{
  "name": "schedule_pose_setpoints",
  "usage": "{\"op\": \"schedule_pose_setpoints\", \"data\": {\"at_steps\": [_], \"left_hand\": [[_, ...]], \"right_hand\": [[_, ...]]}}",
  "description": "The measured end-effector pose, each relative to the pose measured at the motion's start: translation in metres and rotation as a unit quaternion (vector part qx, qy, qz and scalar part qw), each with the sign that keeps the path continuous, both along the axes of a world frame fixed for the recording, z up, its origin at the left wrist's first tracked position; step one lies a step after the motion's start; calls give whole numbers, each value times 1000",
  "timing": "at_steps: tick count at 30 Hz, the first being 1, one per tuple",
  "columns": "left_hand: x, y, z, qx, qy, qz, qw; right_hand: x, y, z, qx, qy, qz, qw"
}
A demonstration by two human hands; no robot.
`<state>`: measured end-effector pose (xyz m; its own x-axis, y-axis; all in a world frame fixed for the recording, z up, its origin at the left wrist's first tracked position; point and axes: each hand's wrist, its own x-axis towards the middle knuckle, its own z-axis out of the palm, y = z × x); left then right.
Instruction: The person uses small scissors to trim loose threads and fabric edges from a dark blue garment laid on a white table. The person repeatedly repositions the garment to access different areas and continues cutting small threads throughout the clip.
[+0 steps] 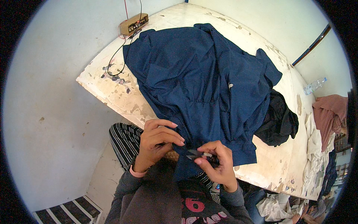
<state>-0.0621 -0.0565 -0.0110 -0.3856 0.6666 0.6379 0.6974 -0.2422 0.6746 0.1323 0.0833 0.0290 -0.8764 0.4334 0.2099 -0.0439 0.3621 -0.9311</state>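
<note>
A large navy garment (186,71) lies spread and creased over the table, its near end hanging over the edge toward my lap. My left hand (158,140) is at that near end, its fingers curled over the cloth with the thumb mostly hidden beneath. Close to its fingertips, my right hand (218,162) is closed around small dark thread snips (194,154). The metal blades point left toward my left fingers, against the navy cloth. Most of the snips' handle is covered by my right fingers.
The worn white table (145,108) has chipped paint. A brown box with knobs and wires (134,24) stands at the far left. Black cloth (278,121) lies right of the garment. Beyond are a plastic bottle (315,86), pink cloth (330,110) and white cloth (311,145).
</note>
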Motion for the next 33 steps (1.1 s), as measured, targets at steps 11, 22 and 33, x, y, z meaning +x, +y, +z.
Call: {"op": "schedule_pose_setpoints", "data": {"at_steps": [11,22,33], "left_hand": [[2,-2,3,-44,25,23,998],[1,-7,-1,-8,-31,35,999],[-23,-87,-35,-326,149,44,932]], "right_hand": [[-11,0,5,251,51,-29,966],[-11,-5,-18,211,119,-6,970],[18,15,-53,300,-71,-66,949]]}}
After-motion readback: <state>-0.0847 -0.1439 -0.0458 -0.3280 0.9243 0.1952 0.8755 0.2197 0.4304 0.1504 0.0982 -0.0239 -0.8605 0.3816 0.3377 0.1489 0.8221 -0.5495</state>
